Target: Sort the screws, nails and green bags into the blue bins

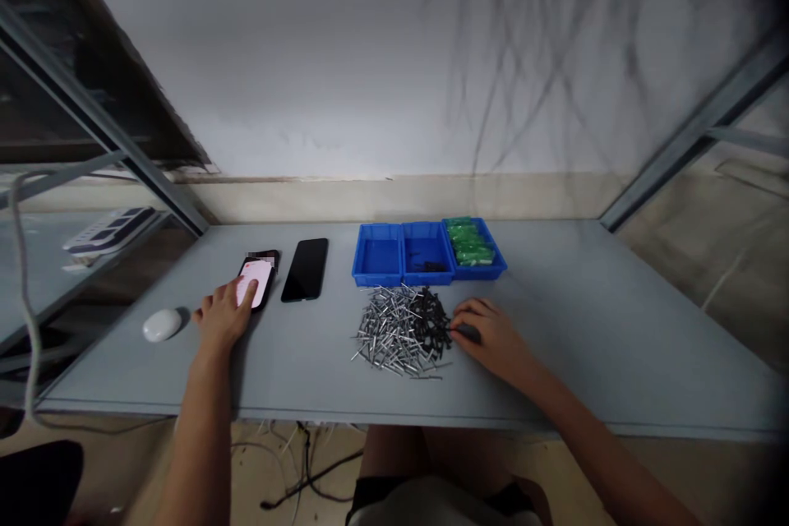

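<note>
My left hand [225, 314] rests with its fingers apart at the lit phone [254, 283], the thumb over its pinkish screen. My right hand [486, 333] is at the right edge of a pile, its fingers curled around a small dark object [468, 333] that I cannot make out. The pile has silver metal pins [391, 329] on the left and black pieces [430, 320] on the right. Behind it stand three blue bins: the left bin [378, 279] looks empty, the middle bin [427, 278] holds a few dark pieces, and the right bin [500, 267] holds green packets [469, 242].
A dark-screened phone [305, 269] lies right of the lit one. A white mouse [162, 325] sits at the left of the grey table [296, 378]. Metal frame posts rise at both back corners. A white cable hangs at far left, and more cables lie below the table.
</note>
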